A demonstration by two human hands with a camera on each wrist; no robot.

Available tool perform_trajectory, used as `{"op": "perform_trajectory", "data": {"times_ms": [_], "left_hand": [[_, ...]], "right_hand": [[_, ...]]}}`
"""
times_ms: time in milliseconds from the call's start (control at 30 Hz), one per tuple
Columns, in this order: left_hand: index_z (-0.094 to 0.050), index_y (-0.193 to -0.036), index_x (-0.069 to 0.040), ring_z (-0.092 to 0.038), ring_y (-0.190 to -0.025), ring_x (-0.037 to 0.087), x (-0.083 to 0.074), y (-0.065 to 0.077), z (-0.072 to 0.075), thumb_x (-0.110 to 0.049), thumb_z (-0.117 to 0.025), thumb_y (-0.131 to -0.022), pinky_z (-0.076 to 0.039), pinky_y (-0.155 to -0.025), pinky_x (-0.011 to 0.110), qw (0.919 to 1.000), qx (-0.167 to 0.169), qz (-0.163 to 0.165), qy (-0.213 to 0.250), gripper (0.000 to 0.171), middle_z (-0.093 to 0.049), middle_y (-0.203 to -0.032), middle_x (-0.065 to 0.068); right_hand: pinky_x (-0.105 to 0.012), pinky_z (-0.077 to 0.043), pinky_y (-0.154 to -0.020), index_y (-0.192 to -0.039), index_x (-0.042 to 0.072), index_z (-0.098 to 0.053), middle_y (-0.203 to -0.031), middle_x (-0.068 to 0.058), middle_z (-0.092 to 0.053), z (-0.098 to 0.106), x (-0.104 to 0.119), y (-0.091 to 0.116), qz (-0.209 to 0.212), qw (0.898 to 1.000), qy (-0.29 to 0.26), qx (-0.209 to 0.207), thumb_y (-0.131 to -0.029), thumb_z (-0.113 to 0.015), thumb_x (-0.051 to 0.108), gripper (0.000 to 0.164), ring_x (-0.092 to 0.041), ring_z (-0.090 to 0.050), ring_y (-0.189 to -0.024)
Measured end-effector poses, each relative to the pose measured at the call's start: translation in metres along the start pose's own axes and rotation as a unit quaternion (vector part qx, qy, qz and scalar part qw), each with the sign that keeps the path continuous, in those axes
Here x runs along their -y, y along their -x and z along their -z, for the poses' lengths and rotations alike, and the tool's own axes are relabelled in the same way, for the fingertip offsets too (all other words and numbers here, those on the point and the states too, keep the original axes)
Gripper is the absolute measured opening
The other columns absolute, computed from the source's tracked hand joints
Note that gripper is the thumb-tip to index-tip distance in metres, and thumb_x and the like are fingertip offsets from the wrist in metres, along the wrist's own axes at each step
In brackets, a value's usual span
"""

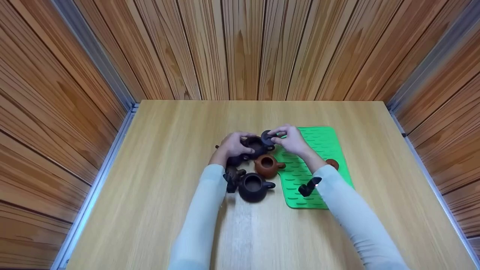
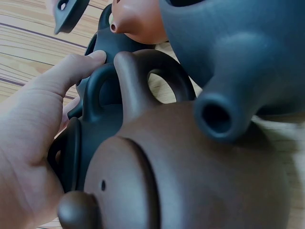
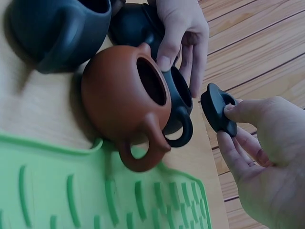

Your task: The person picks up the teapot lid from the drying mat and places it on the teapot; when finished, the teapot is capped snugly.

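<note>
In the head view my left hand (image 1: 234, 144) holds an open black teapot (image 1: 256, 150) at the back of a cluster, its thumb on the rim. My right hand (image 1: 293, 141) pinches a round black lid (image 3: 219, 109) just right of that pot, tilted and apart from it. Nearer me is an orange-brown teapot (image 3: 126, 90) without a lid, its handle over the mat's edge. A larger open black teapot (image 1: 252, 191) stands at the front. Under my left wrist are a lidded dark brown teapot (image 2: 205, 162) and a lidded black teapot (image 2: 106, 119), both partly hidden from above.
A green ridged mat (image 1: 311, 150) lies right of the teapots, under my right forearm. On it a brown lid (image 1: 332, 163) shows beside the right sleeve. The wooden table (image 1: 180, 127) is bordered by wood-plank walls (image 1: 243, 48).
</note>
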State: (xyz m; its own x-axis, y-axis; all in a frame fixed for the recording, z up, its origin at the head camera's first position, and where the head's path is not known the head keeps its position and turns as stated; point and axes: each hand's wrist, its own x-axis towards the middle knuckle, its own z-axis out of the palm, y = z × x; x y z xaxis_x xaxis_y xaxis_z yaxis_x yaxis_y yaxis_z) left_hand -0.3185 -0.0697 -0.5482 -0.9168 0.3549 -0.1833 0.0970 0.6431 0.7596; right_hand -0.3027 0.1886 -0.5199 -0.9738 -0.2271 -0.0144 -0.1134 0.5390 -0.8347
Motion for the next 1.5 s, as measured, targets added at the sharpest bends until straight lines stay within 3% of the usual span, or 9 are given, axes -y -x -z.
{"op": "perform_trajectory", "data": {"times_ms": [200,400,533,700,867,1200,1500], "left_hand": [[-0.069,-0.156,-0.027,-0.058,-0.156,0.034,0.0,-0.001,0.002,-0.023,-0.091,-0.095,-0.043,-0.133,0.052,0.9999,0.007,0.006,0.007,0.065,-0.065,-0.165,0.01],[-0.07,-0.155,-0.028,-0.061,-0.153,0.032,0.015,-0.015,-0.002,-0.03,-0.094,-0.093,-0.046,-0.13,0.048,0.9999,0.006,0.007,0.007,0.067,-0.069,-0.161,0.009],[-0.07,-0.155,-0.027,-0.062,-0.151,0.033,0.013,-0.015,-0.003,-0.027,-0.094,-0.092,-0.048,-0.128,0.049,0.9998,0.001,0.019,0.007,0.067,-0.07,-0.159,0.01],[-0.069,-0.156,-0.024,-0.06,-0.154,0.034,0.003,-0.004,0.0,-0.024,-0.093,-0.094,-0.043,-0.134,0.05,0.9993,0.003,0.026,0.026,0.067,-0.069,-0.16,0.011],[-0.069,-0.156,-0.025,-0.061,-0.153,0.031,0.001,-0.004,0.0,-0.024,-0.093,-0.094,-0.044,-0.133,0.047,0.9994,0.002,0.027,0.021,0.066,-0.072,-0.158,0.009],[-0.072,-0.152,-0.026,-0.069,-0.141,0.026,0.025,-0.027,-0.007,-0.027,-0.097,-0.09,-0.051,-0.124,0.044,0.9996,0.005,0.02,0.017,0.067,-0.079,-0.148,0.005],[-0.071,-0.153,-0.024,-0.063,-0.149,0.032,0.002,-0.004,-0.001,-0.023,-0.092,-0.095,-0.046,-0.13,0.049,0.9997,-0.001,0.019,0.013,0.062,-0.072,-0.157,0.009]], "right_hand": [[-0.036,-0.055,-0.1,-0.127,0.001,-0.084,-0.14,-0.025,-0.069,-0.009,0.006,-0.004,0.003,1.0,0.001,0.005,-0.103,-0.078,0.004,0.024,-0.043,-0.07,-0.128],[-0.047,-0.059,-0.109,-0.127,0.0,-0.084,-0.139,-0.026,-0.07,-0.016,0.009,-0.008,0.011,1.0,-0.009,0.005,-0.103,-0.078,0.003,0.024,-0.044,-0.07,-0.128],[-0.052,-0.058,-0.113,-0.127,0.0,-0.083,-0.14,-0.028,-0.07,-0.02,0.011,-0.009,0.009,1.0,-0.018,0.006,-0.103,-0.077,0.003,0.025,-0.045,-0.071,-0.129],[-0.051,-0.059,-0.112,-0.126,0.0,-0.084,-0.142,-0.028,-0.069,-0.026,0.011,-0.012,0.006,1.0,-0.026,0.005,-0.103,-0.076,0.002,0.025,-0.045,-0.071,-0.129],[-0.053,-0.061,-0.113,-0.125,-0.002,-0.083,-0.141,-0.029,-0.07,-0.033,0.008,-0.013,0.011,1.0,-0.028,0.0,-0.101,-0.078,0.001,0.025,-0.047,-0.073,-0.127],[-0.047,-0.062,-0.108,-0.122,-0.003,-0.084,-0.134,-0.029,-0.068,-0.044,0.003,-0.013,0.012,0.999,-0.033,-0.002,-0.101,-0.077,-0.001,0.023,-0.045,-0.073,-0.123],[-0.053,-0.063,-0.109,-0.119,-0.004,-0.084,-0.132,-0.027,-0.068,-0.046,0.003,-0.011,0.025,0.999,-0.03,-0.003,-0.1,-0.078,-0.003,0.021,-0.045,-0.074,-0.121]]}}
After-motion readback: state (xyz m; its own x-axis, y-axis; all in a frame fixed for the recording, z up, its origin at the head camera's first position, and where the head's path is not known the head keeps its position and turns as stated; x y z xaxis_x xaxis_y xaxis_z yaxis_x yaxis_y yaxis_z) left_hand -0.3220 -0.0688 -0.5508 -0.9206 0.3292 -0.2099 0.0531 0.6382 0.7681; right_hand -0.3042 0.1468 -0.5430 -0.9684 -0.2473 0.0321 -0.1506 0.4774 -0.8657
